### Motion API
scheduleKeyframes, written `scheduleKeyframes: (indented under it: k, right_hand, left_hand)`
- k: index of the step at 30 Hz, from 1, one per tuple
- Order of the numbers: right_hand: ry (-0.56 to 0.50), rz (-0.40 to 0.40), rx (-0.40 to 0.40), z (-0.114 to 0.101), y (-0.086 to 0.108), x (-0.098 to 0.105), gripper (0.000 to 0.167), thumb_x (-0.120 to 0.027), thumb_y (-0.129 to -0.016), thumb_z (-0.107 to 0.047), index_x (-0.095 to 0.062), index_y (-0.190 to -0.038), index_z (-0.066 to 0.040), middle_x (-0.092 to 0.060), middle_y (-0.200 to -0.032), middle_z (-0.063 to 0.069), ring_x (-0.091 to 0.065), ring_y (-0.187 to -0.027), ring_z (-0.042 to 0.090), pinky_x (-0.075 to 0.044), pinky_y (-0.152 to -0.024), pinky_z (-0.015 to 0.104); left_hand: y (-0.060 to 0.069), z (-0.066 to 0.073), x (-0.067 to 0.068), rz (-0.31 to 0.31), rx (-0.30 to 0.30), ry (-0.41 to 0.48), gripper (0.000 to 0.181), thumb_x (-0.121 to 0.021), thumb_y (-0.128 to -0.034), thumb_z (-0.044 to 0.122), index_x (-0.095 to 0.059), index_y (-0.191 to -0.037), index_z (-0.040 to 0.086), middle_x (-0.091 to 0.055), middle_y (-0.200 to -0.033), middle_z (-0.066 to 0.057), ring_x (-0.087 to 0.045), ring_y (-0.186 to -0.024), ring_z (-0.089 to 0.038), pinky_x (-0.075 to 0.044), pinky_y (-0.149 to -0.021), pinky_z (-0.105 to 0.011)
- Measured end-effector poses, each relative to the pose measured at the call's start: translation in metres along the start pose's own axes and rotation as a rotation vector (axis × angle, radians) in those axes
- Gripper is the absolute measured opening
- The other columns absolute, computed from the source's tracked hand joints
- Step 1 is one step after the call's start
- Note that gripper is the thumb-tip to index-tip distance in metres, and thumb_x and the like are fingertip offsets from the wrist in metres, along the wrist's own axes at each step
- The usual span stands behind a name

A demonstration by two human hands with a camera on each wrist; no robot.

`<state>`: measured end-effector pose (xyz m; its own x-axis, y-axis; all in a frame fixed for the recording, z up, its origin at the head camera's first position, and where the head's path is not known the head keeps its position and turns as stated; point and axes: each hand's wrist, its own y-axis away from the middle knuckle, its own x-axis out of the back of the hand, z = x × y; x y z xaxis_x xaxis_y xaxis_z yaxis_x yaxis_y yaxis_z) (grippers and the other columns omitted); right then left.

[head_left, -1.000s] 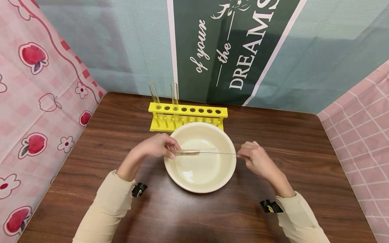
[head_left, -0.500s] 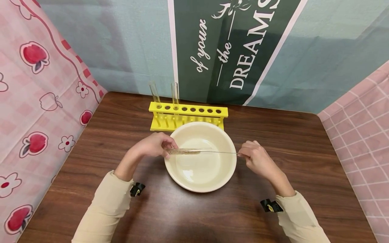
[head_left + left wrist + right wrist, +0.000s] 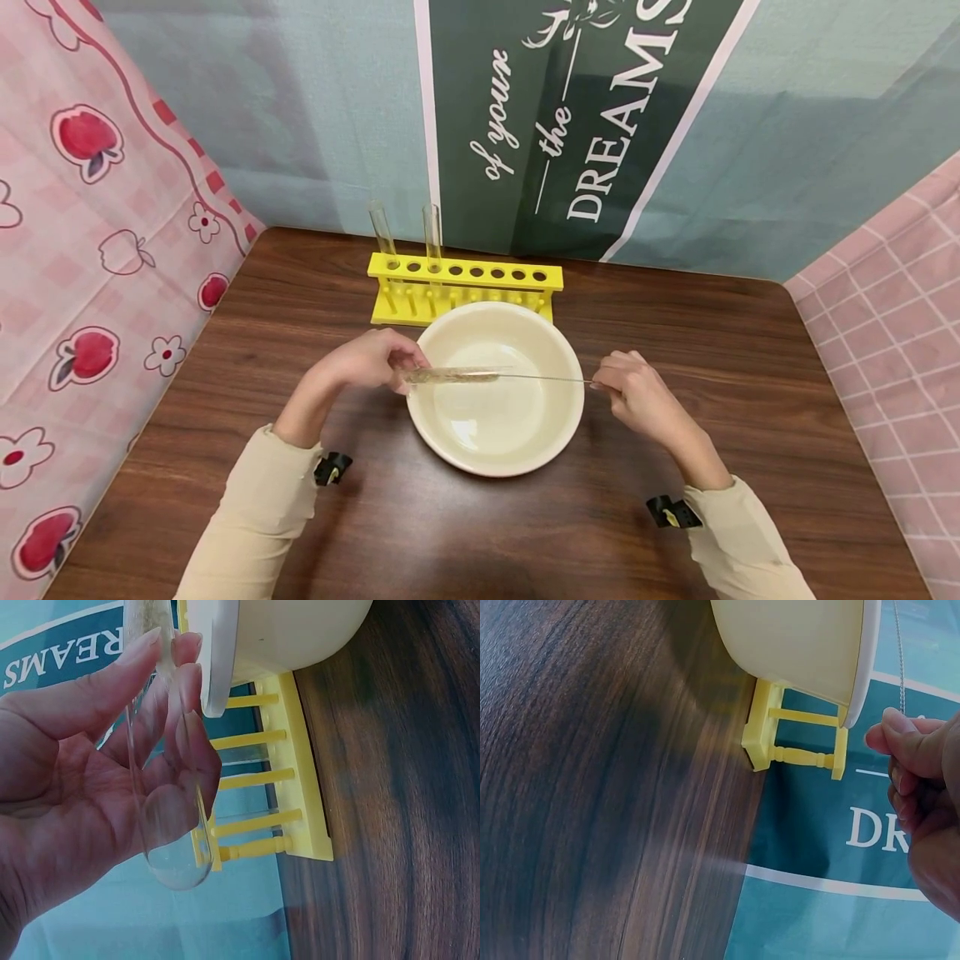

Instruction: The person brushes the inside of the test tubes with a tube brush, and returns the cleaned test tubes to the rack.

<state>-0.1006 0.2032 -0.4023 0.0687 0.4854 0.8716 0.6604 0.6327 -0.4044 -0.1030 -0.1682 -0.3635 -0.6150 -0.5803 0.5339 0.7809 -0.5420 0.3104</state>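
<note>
My left hand (image 3: 375, 360) grips a clear glass test tube (image 3: 176, 859) lying nearly level over the left side of a cream bowl (image 3: 495, 454). In the left wrist view, thumb and fingers wrap the tube, and its rounded closed end sticks out past them. Inside the tube sits the tan bristled head of a test tube brush (image 3: 461, 377). Its thin twisted wire handle (image 3: 901, 671) runs out of the mouth to the right. My right hand (image 3: 636, 390) pinches the end of that wire between thumb and forefinger, just beyond the bowl's right rim.
Behind the bowl stands a yellow test tube rack (image 3: 465, 266), partly covered by the bowl's rim. Two clear test tubes (image 3: 432, 229) lean upright in its left holes. The brown wooden table (image 3: 480, 542) ends at a blue-green cloth (image 3: 300, 125) at the back.
My left hand has shifted left with the test tube, while my right hand has moved only slightly right. The brush head now lies closer to the tube's mouth.
</note>
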Motion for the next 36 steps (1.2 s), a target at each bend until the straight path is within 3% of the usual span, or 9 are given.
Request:
scheduleKeyframes:
  k: [11, 25, 36]
  right_hand:
    - [0.018, 0.003, -0.004, 0.002, 0.005, 0.002, 0.033, -0.065, -0.059, 0.022, -0.059, -0.06, -0.01, -0.046, -0.06, -0.007, -0.041, -0.06, 0.009, -0.03, -0.057, 0.028]
    - [0.024, 0.013, 0.006, 0.007, 0.013, 0.004, 0.031, -0.062, -0.06, 0.021, -0.058, -0.061, -0.01, -0.046, -0.061, -0.007, -0.041, -0.06, 0.009, -0.029, -0.057, 0.028]
    - [0.034, 0.032, 0.03, 0.016, 0.022, 0.007, 0.033, -0.06, -0.057, 0.023, -0.06, -0.062, -0.01, -0.047, -0.062, -0.006, -0.045, -0.061, 0.01, -0.032, -0.057, 0.03]
  left_hand:
    - [0.005, -0.007, 0.004, -0.053, -0.006, 0.104, 0.028, -0.062, -0.0701, -0.015, -0.065, -0.096, -0.005, -0.063, -0.08, -0.009, -0.057, -0.073, -0.017, -0.048, -0.065, -0.027]
    - [0.012, -0.014, 0.01, -0.085, 0.016, 0.125, 0.026, -0.064, -0.0735, -0.012, -0.064, -0.099, -0.007, -0.063, -0.085, -0.018, -0.057, -0.077, -0.017, -0.048, -0.07, -0.029]
    - [0.021, -0.026, 0.017, -0.085, 0.026, 0.134, 0.025, -0.065, -0.0749, -0.009, -0.063, -0.1, -0.008, -0.064, -0.085, -0.011, -0.057, -0.079, -0.017, -0.048, -0.07, -0.029]
